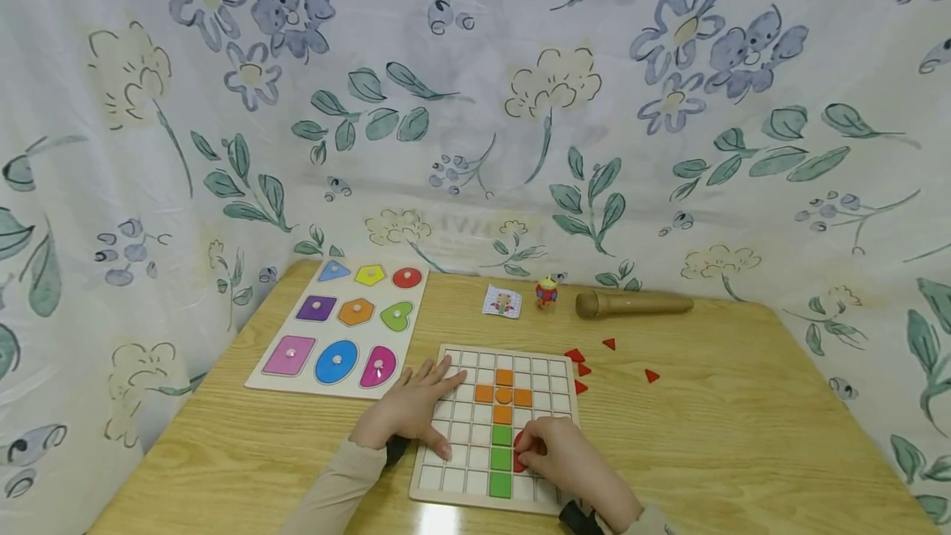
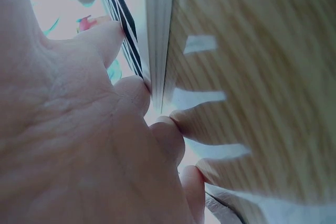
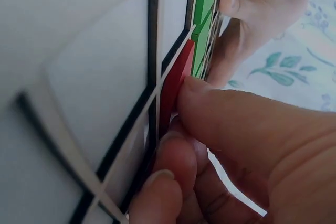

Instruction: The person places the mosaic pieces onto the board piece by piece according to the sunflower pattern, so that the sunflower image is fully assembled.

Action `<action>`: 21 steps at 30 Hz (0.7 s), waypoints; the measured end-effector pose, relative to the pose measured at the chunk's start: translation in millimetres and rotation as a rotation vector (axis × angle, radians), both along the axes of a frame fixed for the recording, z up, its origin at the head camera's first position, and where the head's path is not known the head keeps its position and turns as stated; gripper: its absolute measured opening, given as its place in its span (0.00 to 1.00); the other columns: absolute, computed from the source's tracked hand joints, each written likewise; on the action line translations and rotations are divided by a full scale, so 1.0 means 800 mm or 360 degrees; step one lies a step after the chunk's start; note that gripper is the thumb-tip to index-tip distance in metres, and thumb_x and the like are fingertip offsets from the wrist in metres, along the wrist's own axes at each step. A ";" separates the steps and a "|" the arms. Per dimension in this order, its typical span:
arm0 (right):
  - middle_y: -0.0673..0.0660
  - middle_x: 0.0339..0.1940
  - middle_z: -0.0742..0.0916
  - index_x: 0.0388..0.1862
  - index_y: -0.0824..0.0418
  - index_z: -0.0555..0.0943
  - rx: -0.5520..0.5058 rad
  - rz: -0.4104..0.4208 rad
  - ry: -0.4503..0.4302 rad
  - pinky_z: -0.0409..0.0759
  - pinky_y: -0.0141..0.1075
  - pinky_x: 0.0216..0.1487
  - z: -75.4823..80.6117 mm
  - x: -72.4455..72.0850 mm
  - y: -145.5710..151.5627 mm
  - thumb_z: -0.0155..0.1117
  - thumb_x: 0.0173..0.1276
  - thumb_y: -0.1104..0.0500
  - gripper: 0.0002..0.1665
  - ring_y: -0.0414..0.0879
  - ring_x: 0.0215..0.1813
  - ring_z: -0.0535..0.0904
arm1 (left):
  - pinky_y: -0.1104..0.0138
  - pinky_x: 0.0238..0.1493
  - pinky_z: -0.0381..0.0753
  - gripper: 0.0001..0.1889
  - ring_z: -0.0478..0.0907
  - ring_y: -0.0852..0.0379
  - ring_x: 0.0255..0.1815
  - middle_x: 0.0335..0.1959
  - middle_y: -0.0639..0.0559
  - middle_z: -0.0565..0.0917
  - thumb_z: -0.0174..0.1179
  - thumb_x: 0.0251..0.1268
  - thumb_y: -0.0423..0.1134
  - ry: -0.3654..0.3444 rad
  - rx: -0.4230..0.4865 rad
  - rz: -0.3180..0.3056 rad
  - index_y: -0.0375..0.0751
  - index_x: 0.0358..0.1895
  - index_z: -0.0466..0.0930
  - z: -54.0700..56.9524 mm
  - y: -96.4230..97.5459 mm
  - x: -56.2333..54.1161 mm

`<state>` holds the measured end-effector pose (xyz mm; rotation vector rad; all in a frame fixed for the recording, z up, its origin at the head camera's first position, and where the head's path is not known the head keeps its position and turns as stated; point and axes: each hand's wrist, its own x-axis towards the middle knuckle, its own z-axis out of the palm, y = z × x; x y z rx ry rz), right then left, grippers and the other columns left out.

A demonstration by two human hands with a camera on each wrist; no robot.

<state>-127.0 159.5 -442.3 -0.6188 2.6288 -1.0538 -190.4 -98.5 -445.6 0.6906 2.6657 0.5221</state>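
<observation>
A square wooden grid board (image 1: 475, 481) lies on the table before me. Down its middle runs a column of green square tiles (image 1: 501, 459). Above them, orange square tiles (image 1: 523, 397) form a cross around an orange round tile (image 1: 503, 395). My left hand (image 1: 409, 407) rests with spread fingers over the board's left side, thumb on the grid. In the left wrist view its fingertips (image 2: 135, 90) lie along the board's edge. My right hand (image 1: 560, 452) pinches a flat red tile (image 3: 176, 82) right beside the green column; the fingers partly hide its shape.
Left of the grid lies a white shape puzzle board (image 1: 308, 386) with knobbed pieces. Several small red pieces (image 1: 652, 376) are scattered at the right. Behind are a picture card (image 1: 502, 301), a small red figure (image 1: 546, 294) and a tan club-shaped object (image 1: 639, 304).
</observation>
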 end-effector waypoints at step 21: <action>0.52 0.36 0.84 0.44 0.69 0.82 -0.0413 0.0020 -0.0436 0.73 0.26 0.34 -0.023 -0.028 0.148 0.67 0.65 0.59 0.14 0.33 0.32 0.73 | 0.36 0.74 0.43 0.58 0.42 0.34 0.79 0.80 0.42 0.49 0.77 0.35 0.58 0.0001 0.0019 -0.0018 0.51 0.75 0.57 0.000 0.000 0.001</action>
